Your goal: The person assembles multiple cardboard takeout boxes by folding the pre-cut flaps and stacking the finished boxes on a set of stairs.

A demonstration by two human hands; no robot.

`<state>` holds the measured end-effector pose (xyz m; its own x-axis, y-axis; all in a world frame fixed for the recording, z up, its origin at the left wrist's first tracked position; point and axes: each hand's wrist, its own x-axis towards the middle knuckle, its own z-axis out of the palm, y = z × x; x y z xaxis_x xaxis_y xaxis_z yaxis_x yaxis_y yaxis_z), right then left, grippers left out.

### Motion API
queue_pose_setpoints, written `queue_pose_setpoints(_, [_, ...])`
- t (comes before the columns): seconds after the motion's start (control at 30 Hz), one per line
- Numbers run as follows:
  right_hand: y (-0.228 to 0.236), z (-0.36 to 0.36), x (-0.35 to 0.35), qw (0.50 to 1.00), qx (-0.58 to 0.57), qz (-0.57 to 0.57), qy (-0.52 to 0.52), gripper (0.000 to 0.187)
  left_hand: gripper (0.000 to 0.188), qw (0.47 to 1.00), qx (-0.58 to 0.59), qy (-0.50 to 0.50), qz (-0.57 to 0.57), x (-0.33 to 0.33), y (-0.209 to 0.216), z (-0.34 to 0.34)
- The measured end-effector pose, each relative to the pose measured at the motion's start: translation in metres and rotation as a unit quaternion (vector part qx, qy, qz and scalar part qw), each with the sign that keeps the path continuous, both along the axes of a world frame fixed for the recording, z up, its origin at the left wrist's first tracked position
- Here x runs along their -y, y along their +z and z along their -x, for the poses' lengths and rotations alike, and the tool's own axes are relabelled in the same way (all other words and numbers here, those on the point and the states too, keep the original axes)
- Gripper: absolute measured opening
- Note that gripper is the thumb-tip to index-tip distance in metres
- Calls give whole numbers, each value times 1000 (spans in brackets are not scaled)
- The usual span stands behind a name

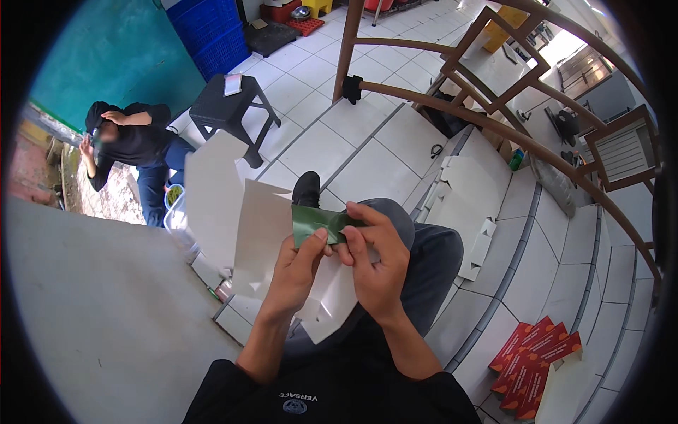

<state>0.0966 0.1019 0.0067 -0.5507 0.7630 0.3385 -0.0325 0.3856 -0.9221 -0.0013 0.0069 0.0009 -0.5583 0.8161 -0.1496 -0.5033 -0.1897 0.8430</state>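
Both my hands hold a small, glossy dark-green sheet (pixel 311 220) above my lap; I cannot tell if it is leaf or plastic. My left hand (pixel 295 270) pinches its lower edge, thumb on top. My right hand (pixel 380 267) has its thumb and bent fingers closed on the right end, which is partly hidden by them. Beneath, an open white cardboard box (pixel 260 230) rests on my lap, its lid flap (pixel 214 194) standing up on the left. The forearms cover part of the box.
A flattened white box (pixel 462 208) and several red printed cards (pixel 526 357) lie on tiled steps at right, below a brown railing (pixel 487 124). A person (pixel 134 145) sits at left near a black stool (pixel 233 106). Blue crates (pixel 208 39) stand behind. A pale wall (pixel 106 297) borders my left.
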Motion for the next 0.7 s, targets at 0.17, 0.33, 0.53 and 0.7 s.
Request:
queue_pose_setpoints(0.17, [3,-6,2,995,-34,6,94,13,31,951,249,7,-184,6,-14,16])
queue_pose_setpoints(0.33, [-3,-14,4,986,-58,-116,100,19,23,974,195,49,-104,-7,6,-6])
queue_pose_setpoints(0.53, [-8,-13,14,982,-43,-171,59,28,31,994,70,85,4,-4,6,-14])
queue_pose_setpoints(0.7, [-9,-9,17,977,-56,-194,61,34,36,978,-15,206,12,-6,6,-19])
